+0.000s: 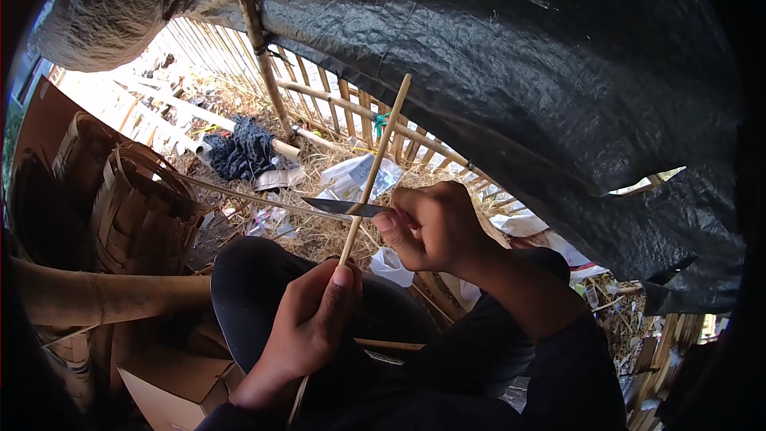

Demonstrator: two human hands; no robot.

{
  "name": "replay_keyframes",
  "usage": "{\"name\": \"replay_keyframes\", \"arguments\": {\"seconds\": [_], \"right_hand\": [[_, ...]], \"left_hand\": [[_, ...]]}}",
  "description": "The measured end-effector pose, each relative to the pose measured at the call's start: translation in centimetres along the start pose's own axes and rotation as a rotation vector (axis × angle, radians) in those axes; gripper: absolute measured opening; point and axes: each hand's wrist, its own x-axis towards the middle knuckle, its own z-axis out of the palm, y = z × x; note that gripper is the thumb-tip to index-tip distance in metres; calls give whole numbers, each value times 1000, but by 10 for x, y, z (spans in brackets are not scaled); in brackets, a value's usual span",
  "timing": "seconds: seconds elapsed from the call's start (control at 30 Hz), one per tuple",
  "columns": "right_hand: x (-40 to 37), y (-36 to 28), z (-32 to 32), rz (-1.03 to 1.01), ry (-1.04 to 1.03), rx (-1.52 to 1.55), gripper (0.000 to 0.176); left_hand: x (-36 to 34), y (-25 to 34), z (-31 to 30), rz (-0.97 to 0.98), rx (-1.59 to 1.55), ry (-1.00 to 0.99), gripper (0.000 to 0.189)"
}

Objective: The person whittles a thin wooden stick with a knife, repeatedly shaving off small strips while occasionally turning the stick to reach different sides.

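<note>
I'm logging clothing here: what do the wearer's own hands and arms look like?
The left hand and right hand are bare, with no gloves, rings or watch visible. The dark fabric right sleeve ends near the elbow, leaving the forearm uncovered; the dark fabric left sleeve shows only near the picture's bottom edge. No markings show on either.

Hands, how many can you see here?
2. The left hand grips the thin stick; to its upper right, the right hand holds the knife, blade across the stick. No other hands show.
</note>
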Motion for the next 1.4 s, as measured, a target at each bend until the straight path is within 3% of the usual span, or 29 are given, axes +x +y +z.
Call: {"name": "replay_keyframes", "arguments": {"seconds": [0.1,0.2,0.4,0.53,0.6,0.67,0.73,0.8,0.87,0.93,1.07,1.13,1.2,1.27,1.3,1.4], "right_hand": [[3,5,1,-44,17,-55,45],[4,10,6,-24,7,33,44],[14,25,-3,-77,-8,-75,45],[35,73,5,78,259,-151,50],[47,91,-14,320,301,-254,60],[45,103,-26,399,339,-268,63],[43,102,-28,481,370,-288,66],[35,92,-25,389,441,96,67],[31,60,-24,513,277,391,60],[27,36,-25,536,93,476,47],[16,22,-11,402,153,428,31],[17,20,-12,346,194,638,23],[15,19,-15,331,173,615,27],[12,13,-23,374,120,479,35],[7,21,-27,438,-41,380,45],[1,28,-29,403,104,537,54]], "left_hand": [[1,0,5,37,78,54,42],[2,0,8,11,-158,148,41],[12,6,8,6,58,102,41],[19,-11,10,90,142,128,43],[15,-10,12,110,137,147,46],[5,-1,12,25,3,42,46],[5,-3,10,25,-5,62,45],[6,-1,9,28,-23,83,45],[6,3,5,40,55,56,43],[8,-2,7,45,125,48,42],[10,-3,11,-6,245,-58,36],[9,4,16,-46,155,-48,36],[13,7,16,-86,59,-39,36],[18,5,13,-248,-444,-187,37],[20,-4,15,-216,-439,-209,43],[19,-5,20,-192,-176,-89,45]]}}
